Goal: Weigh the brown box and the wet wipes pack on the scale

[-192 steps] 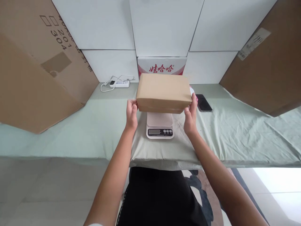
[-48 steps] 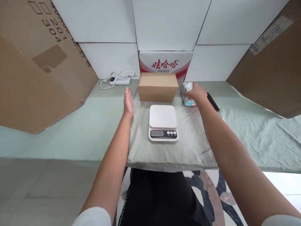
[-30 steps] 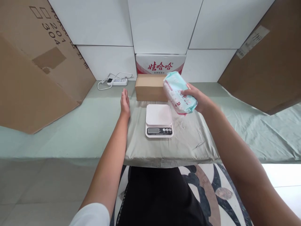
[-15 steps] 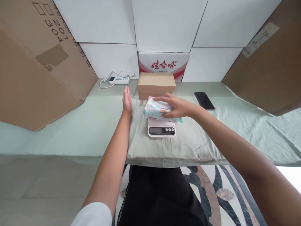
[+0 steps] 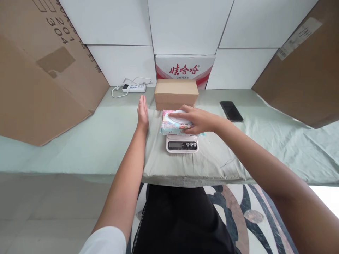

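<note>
A pack of wet wipes [image 5: 171,126] in pale blue and pink wrapping lies on the white kitchen scale [image 5: 182,145]. My right hand [image 5: 195,119] rests flat on top of the pack, fingers spread over it. My left hand [image 5: 143,112] stands on its edge on the grey-green cloth pad [image 5: 212,158] to the left of the scale, fingers straight and holding nothing. A closed brown cardboard box [image 5: 176,93] sits just behind the scale.
A black phone [image 5: 231,111] lies on the green sheet to the right. A white power strip with cable [image 5: 134,88] sits at the back left. A red-and-white carton [image 5: 184,71] leans on the wall. Large cardboard sheets [image 5: 39,70] flank both sides.
The brown box left the scale and now sits behind it. My right hand picked up the wipes pack from the right and laid it on the scale. The left hand stayed put.
</note>
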A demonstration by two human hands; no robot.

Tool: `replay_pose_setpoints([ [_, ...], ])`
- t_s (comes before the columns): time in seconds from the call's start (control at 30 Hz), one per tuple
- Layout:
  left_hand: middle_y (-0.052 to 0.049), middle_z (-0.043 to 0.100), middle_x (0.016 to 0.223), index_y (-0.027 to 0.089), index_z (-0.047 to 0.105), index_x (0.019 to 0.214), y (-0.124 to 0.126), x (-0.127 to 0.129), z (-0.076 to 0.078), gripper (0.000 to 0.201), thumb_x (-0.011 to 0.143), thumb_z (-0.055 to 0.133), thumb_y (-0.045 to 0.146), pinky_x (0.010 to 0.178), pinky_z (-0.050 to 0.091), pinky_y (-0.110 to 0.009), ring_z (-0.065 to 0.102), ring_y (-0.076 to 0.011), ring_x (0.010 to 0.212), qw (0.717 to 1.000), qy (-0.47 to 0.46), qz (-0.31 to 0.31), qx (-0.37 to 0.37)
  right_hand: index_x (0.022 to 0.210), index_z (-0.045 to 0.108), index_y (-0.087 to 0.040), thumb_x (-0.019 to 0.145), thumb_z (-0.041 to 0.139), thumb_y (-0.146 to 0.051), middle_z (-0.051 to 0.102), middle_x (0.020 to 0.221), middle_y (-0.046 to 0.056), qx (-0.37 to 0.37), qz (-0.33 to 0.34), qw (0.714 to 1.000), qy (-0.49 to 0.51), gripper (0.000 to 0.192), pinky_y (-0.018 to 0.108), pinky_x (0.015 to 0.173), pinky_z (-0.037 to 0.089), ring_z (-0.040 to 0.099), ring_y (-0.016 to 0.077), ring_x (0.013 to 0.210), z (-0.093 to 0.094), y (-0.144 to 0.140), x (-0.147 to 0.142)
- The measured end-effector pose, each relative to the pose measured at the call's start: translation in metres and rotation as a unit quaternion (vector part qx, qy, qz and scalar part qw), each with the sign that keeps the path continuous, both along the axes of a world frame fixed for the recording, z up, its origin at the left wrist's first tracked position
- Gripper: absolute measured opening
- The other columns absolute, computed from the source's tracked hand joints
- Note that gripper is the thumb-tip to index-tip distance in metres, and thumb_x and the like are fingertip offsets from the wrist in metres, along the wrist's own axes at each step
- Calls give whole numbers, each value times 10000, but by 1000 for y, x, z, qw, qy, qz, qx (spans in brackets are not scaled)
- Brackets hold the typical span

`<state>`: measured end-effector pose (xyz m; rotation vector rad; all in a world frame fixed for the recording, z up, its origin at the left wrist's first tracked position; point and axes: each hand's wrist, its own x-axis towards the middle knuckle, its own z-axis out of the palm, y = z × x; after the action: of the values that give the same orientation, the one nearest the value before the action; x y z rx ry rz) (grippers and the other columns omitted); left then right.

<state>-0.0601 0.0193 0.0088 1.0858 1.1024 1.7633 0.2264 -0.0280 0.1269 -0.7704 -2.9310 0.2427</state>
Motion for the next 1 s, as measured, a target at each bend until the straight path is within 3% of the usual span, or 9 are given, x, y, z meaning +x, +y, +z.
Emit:
replay_pose_setpoints([
  [0.17, -23, 291, 1850, 347, 456, 1671, -1, 0, -1, 788, 1036, 316, 792, 1418, 161, -393, 166, -209, 1742, 1000, 6, -4, -4, 1713, 425, -364, 933, 732, -460, 589, 1269, 141, 8, -6, 1000, -10, 844, 479, 950, 516, 595, 327, 1055, -4, 1, 0],
  [0.37, -4, 268, 1858, 360, 391, 1701, -2, -1, -2, 808, 1035, 277, 802, 1419, 158, -392, 165, -201, 1744, 999, 35, -7, -2, 1723, 419, -325, 946, 667, -736, 482, 1661, 175, -10, -39, 997, 72, 913, 626, 1171, 461, 524, 449, 1439, -10, -12, 16],
  [0.57, -17, 279, 1854, 328, 383, 1707, 0, -1, -1, 718, 1096, 237, 676, 1417, 170, -390, 199, -177, 1736, 1000, 26, -3, -5, 1668, 522, -307, 1060, 412, -748, 478, 1703, 152, -39, -134, 982, 130, 759, 648, 1264, 396, 463, 425, 1538, -25, -34, 28],
  [0.73, -2, 288, 1851, 370, 409, 1692, 3, -4, -4, 773, 1049, 282, 780, 1423, 155, -420, 175, -209, 1742, 999, 34, -13, -4, 1667, 518, -328, 1067, 402, -743, 426, 1751, 126, -53, -150, 980, 120, 738, 654, 1303, 346, 380, 411, 1609, -27, -37, 24],
  [1.0, -11, 296, 1848, 368, 411, 1691, 6, -5, -8, 805, 1029, 306, 814, 1427, 127, -424, 170, -217, 1741, 999, 34, -16, -2, 1667, 518, -315, 1061, 453, -719, 465, 1737, 131, -41, -164, 983, 74, 731, 652, 1305, 317, 394, 421, 1607, -8, -39, 17],
])
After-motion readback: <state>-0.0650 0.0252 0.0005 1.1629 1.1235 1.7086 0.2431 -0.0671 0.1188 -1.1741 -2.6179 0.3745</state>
